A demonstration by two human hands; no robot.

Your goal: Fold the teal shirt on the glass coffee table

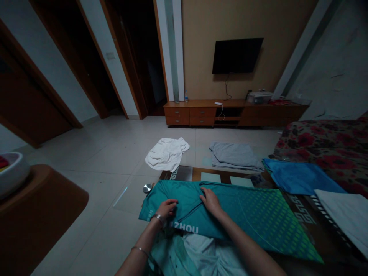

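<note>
A teal sports shirt [241, 209] with white lettering and a green dotted pattern lies folded lengthwise across the low table. My right hand [212, 202] has its fingertips and thumb closed on a fold near the shirt's far edge. On the shirt's left part, close to its surface, is my left hand [166, 209]; its fingers are loosely bent and apart, with nothing visible in them. A bracelet circles my left wrist. Nearer to me, pale green and white crumpled clothes [198, 253] lie below the shirt, partly hidden by my forearms.
Beyond the shirt are a white garment [167, 154] and folded grey clothing [234, 155]. At right lie a blue garment [301, 177] and a white one [345, 212], beside a flowered sofa [330, 145]. A brown stand [43, 199] with a white basin [13, 174] stands at left.
</note>
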